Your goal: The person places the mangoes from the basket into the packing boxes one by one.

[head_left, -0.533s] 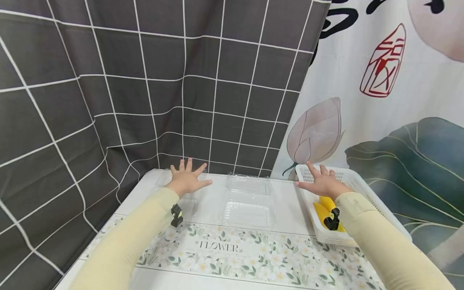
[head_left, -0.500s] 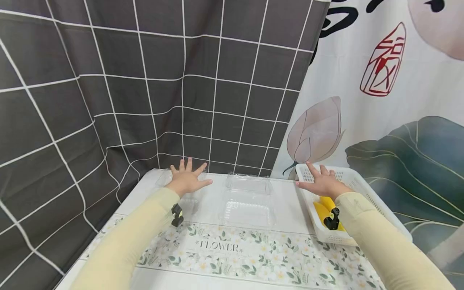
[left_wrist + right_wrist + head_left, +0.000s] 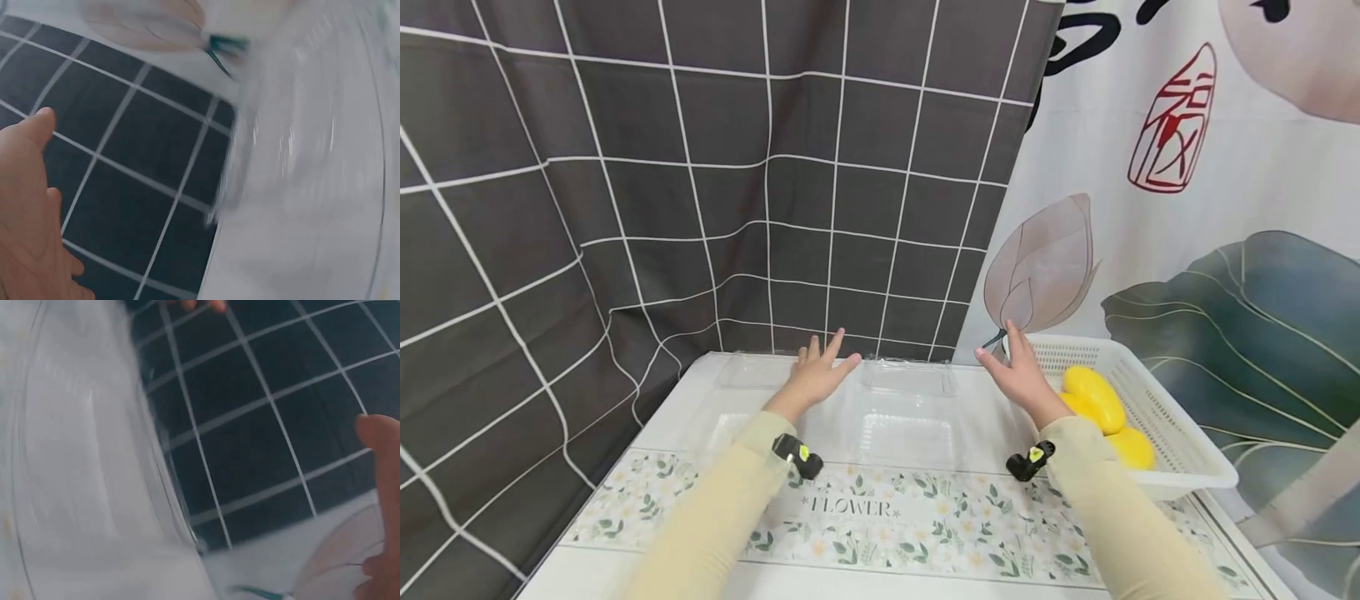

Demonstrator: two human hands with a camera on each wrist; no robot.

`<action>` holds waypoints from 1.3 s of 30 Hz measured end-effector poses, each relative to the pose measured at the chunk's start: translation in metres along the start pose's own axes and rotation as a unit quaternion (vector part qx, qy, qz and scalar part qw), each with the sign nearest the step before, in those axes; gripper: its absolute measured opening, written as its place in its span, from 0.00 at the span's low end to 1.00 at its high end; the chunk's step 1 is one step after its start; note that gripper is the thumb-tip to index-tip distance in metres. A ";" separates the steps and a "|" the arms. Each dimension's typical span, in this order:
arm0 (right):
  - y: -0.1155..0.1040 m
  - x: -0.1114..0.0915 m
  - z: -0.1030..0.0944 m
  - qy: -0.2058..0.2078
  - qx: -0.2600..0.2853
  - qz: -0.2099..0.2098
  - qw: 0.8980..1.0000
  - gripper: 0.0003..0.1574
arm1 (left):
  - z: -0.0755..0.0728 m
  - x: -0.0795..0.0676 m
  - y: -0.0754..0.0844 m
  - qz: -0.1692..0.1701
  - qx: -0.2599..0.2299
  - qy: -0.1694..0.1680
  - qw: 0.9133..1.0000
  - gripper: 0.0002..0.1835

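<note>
My left hand (image 3: 815, 377) hovers over the table between two clear plastic boxes, its fingers spread and nothing in them. Next to it on the left lies one clear plastic box (image 3: 724, 429) with its lid folded back, partly behind the sleeve. A second clear plastic box (image 3: 910, 433), also opened flat, lies between the hands. My right hand (image 3: 1021, 375) is held up just left of the white basket (image 3: 1187, 477), fingers extended and holding nothing. Several smooth yellow oval fruits (image 3: 1093, 398) rest in that basket. In the left wrist view the thumb (image 3: 39, 127) points away from the palm.
The white table (image 3: 595, 575) carries a floral printed strip (image 3: 850, 550) along its front. A dark grid-patterned curtain (image 3: 820, 208) hangs behind and to the left. A white curtain (image 3: 1075, 167) with lotus prints hangs at the right.
Both hands have moved inward, the left to the right and the right to the left off the basket. The yellow fruits now show more fully, and the head view has shifted slightly.
</note>
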State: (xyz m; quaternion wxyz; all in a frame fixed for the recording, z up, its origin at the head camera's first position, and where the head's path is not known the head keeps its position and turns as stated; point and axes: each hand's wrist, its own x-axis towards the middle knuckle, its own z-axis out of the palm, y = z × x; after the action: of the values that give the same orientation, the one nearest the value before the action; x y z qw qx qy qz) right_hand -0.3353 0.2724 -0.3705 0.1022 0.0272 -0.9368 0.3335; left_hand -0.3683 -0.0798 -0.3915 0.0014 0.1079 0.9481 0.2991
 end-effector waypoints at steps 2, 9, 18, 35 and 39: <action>-0.003 -0.003 0.013 0.014 0.051 0.016 0.998 0.55 | 0.013 -0.002 0.003 -0.004 -0.059 0.016 0.998 0.45; 0.005 -0.019 0.060 0.000 0.211 0.086 0.974 0.51 | 0.058 -0.017 0.007 -0.014 -0.235 0.012 0.972 0.40; 0.025 -0.050 0.111 -0.068 0.338 0.111 0.932 0.50 | 0.091 -0.036 -0.006 -0.014 -0.361 -0.021 0.932 0.34; 0.031 -0.055 0.140 -0.071 0.406 0.074 0.908 0.48 | 0.114 -0.047 -0.022 -0.019 -0.448 -0.017 0.894 0.30; 0.031 -0.056 0.141 -0.071 0.385 0.083 0.916 0.46 | 0.115 -0.047 -0.026 -0.024 -0.461 -0.014 0.887 0.31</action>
State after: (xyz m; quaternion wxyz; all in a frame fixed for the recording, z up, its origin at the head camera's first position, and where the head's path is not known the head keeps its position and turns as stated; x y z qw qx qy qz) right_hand -0.3090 0.2064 -0.5079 -0.0107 0.0101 -0.7396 0.6728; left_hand -0.3200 -0.0444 -0.5036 0.0717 0.0764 0.7053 0.7011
